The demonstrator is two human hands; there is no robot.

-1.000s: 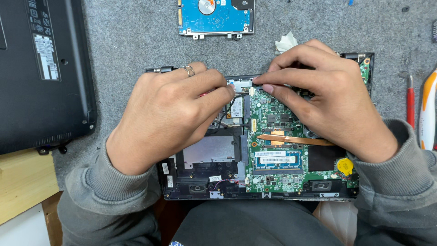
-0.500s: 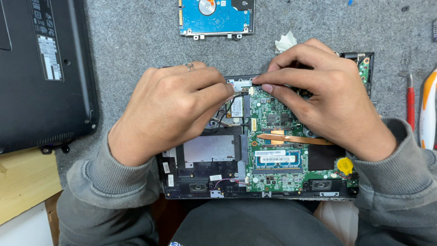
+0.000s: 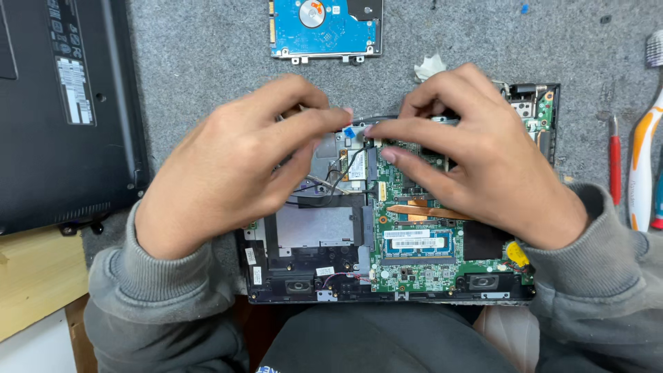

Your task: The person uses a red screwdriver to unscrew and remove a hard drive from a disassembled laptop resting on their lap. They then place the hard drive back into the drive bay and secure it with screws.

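An opened laptop base [image 3: 304, 269] lies in front of me on a grey mat, with its green circuit board [image 3: 421, 266] and a copper heat pipe [image 3: 425, 211] exposed. My left hand [image 3: 242, 162] and my right hand [image 3: 476, 152] rest over the upper part of the board. Their fingertips meet at a small blue tab [image 3: 351, 129] near the top edge of the board, by a thin grey cable. Whether the fingers pinch the tab or only touch it is hidden. Black and white thin wires [image 3: 345, 173] run beneath my left fingers.
A blue hard drive [image 3: 324, 27] lies at the top of the mat. A black laptop cover [image 3: 62, 110] sits at the left, over a wooden surface [image 3: 38, 283]. A crumpled white scrap [image 3: 429, 67], a red screwdriver [image 3: 615, 166] and an orange-and-white brush [image 3: 642, 159] lie at the right.
Both hands have shifted slightly; the fingertips have drawn closer together at the blue tab on the board's top edge.
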